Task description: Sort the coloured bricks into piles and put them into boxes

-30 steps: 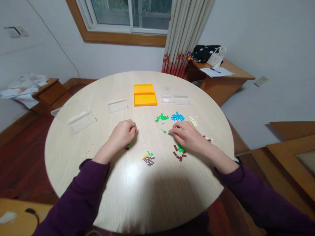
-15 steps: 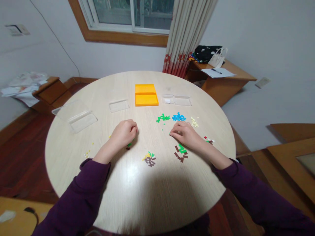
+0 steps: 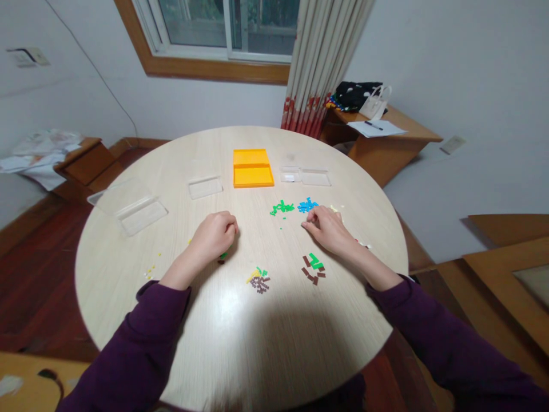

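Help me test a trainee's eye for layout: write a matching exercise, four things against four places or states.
1. Orange case
2. Blue pieces
3. Pen
4. Brown rectangles

A. On white paper
B. On the round table, nearer the wearer than the right hand
C. Lying open between clear trays
D. Next to the green pile, by the right hand

Pairs: 1-C, 2-D, 3-A, 4-B

Soft, dim light leaves glare and shadow across the tabletop.
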### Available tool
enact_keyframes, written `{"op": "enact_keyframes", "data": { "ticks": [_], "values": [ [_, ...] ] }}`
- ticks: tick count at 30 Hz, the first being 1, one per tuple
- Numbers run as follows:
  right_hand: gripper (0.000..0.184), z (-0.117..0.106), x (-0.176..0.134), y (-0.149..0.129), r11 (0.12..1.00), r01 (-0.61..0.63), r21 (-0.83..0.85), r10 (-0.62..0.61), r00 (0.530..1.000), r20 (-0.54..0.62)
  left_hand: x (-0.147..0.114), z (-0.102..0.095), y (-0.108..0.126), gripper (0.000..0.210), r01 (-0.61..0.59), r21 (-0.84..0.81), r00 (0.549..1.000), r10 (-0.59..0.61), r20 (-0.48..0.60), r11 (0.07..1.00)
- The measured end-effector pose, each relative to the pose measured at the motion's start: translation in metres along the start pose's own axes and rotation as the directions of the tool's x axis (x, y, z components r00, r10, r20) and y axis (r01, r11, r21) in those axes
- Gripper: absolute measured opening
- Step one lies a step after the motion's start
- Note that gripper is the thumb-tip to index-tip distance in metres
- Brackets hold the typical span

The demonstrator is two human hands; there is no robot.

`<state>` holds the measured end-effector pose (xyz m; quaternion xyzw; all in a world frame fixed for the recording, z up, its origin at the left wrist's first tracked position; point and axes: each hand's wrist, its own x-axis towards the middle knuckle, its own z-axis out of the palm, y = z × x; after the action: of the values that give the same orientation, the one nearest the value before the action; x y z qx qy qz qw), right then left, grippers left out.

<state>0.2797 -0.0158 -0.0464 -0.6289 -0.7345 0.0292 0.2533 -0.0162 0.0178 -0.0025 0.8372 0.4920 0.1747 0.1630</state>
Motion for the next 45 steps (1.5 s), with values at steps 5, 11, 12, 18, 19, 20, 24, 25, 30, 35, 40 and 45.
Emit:
{"op": "enact_keyframes", "data": {
  "ticks": [5, 11, 12, 18, 19, 20, 24, 25, 30, 35, 40, 45],
  "values": [
    [0.014, -0.007, -0.005, 0.001, 0.998, 0.033, -0.045, -0.034, 0.999, -0.021, 0.000, 0.000, 0.000, 0.028, 0.008, -0.001, 1.000, -0.008, 0.000, 1.000],
    [0.035, -0.008, -0.019, 0.000, 0.970, 0.174, -0.170, -0.176, 0.984, 0.000, 0.000, 0.000, -0.001, 0.027, -0.002, 0.006, 1.000, 0.002, 0.004, 1.000],
    [0.036, -0.007, -0.020, 0.000, 0.964, 0.188, -0.189, -0.189, 0.982, 0.010, 0.000, 0.000, -0.001, 0.027, 0.000, 0.011, 1.000, 0.000, 0.007, 1.000],
    [0.035, -0.003, -0.019, -0.002, 0.936, 0.235, -0.262, -0.231, 0.972, 0.048, 0.000, -0.001, 0.001, 0.028, 0.014, 0.013, 1.000, -0.014, 0.005, 1.000],
    [0.035, -0.004, -0.020, -0.003, 0.935, 0.238, -0.263, -0.236, 0.971, 0.040, 0.000, -0.001, 0.002, 0.028, 0.014, 0.011, 1.000, -0.014, 0.004, 1.000],
    [0.035, -0.005, -0.020, -0.003, 0.936, 0.238, -0.261, -0.239, 0.971, 0.028, 0.000, -0.001, 0.002, 0.028, 0.014, 0.009, 1.000, -0.014, 0.004, 1.000],
    [0.035, -0.009, -0.029, -0.002, 0.940, 0.245, -0.236, -0.254, 0.967, -0.009, 0.000, -0.002, 0.003, 0.029, 0.020, 0.005, 1.000, -0.020, 0.000, 1.000],
    [0.035, -0.010, -0.033, -0.003, 0.939, 0.255, -0.230, -0.264, 0.965, -0.005, 0.000, -0.002, 0.003, 0.029, 0.021, 0.003, 1.000, -0.021, -0.001, 1.000],
    [0.028, -0.024, -0.049, -0.016, 0.910, 0.368, -0.192, -0.357, 0.930, 0.091, 0.000, -0.002, 0.001, 0.028, 0.015, -0.006, 1.000, -0.015, -0.008, 1.000],
    [0.028, -0.036, -0.038, -0.023, 0.914, 0.377, -0.147, -0.369, 0.926, 0.079, 0.000, -0.001, 0.001, 0.027, 0.001, -0.008, 1.000, -0.001, -0.009, 1.000],
    [0.042, -0.018, -0.003, -0.022, 0.943, 0.292, -0.163, -0.277, 0.955, 0.106, 0.000, 0.001, 0.001, 0.025, -0.007, -0.004, 1.000, 0.007, -0.010, 1.000],
    [0.041, -0.002, 0.012, -0.029, 0.930, 0.346, -0.121, -0.321, 0.928, 0.191, 0.000, 0.001, 0.000, 0.026, -0.008, 0.004, 1.000, 0.008, -0.022, 1.000]
  ]
}}
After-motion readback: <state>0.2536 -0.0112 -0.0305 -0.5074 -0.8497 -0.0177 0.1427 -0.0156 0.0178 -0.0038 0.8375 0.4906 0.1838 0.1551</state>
